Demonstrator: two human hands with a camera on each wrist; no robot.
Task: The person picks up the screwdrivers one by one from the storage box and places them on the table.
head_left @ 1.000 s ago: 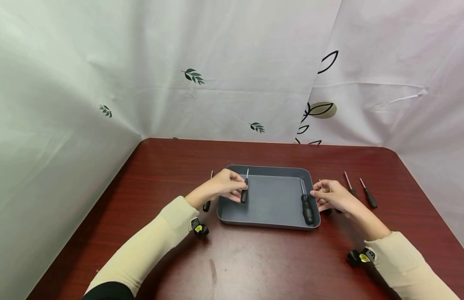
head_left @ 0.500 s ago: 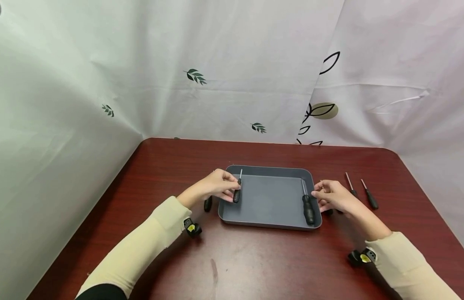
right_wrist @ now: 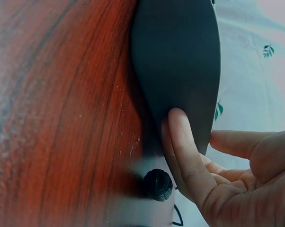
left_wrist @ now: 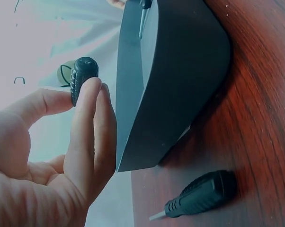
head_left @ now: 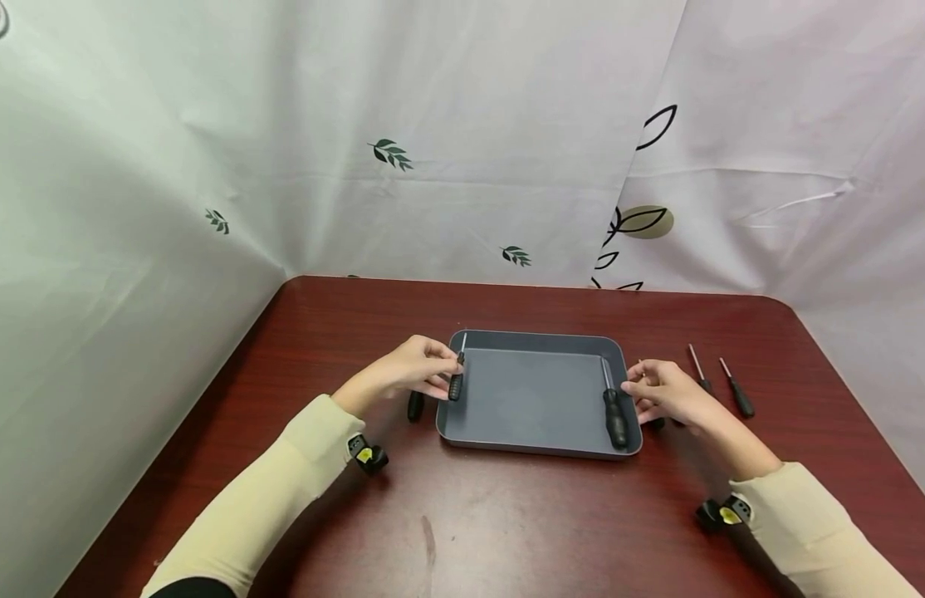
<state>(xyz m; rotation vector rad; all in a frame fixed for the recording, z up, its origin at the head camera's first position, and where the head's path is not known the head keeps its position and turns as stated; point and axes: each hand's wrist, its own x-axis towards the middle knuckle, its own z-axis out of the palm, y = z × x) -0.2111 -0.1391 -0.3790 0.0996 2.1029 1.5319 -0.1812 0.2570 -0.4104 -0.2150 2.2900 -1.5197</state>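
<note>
My left hand (head_left: 412, 368) pinches a black-handled screwdriver (head_left: 457, 378) between thumb and fingers, its shaft pointing up and away, over the left rim of the grey tray (head_left: 537, 399). In the left wrist view the ribbed handle end (left_wrist: 85, 71) shows above the fingertips. My right hand (head_left: 668, 390) grips the tray's right wall, thumb at the rim and fingers along the outside (right_wrist: 185, 137). Inside the tray, along its right side, lies a larger black screwdriver (head_left: 614, 415).
Left of the tray, partly hidden by my left hand, a screwdriver (head_left: 415, 406) lies on the red-brown table (head_left: 343, 316). Another handle (right_wrist: 157, 184) is beside my right fingers. Further right lie two screwdrivers (head_left: 699, 370), (head_left: 739, 394). A white patterned sheet (head_left: 447, 124) hangs behind the table.
My left hand has moved left with the screwdriver, from above the tray's inside to its left rim. My right hand stays on the tray's right wall.
</note>
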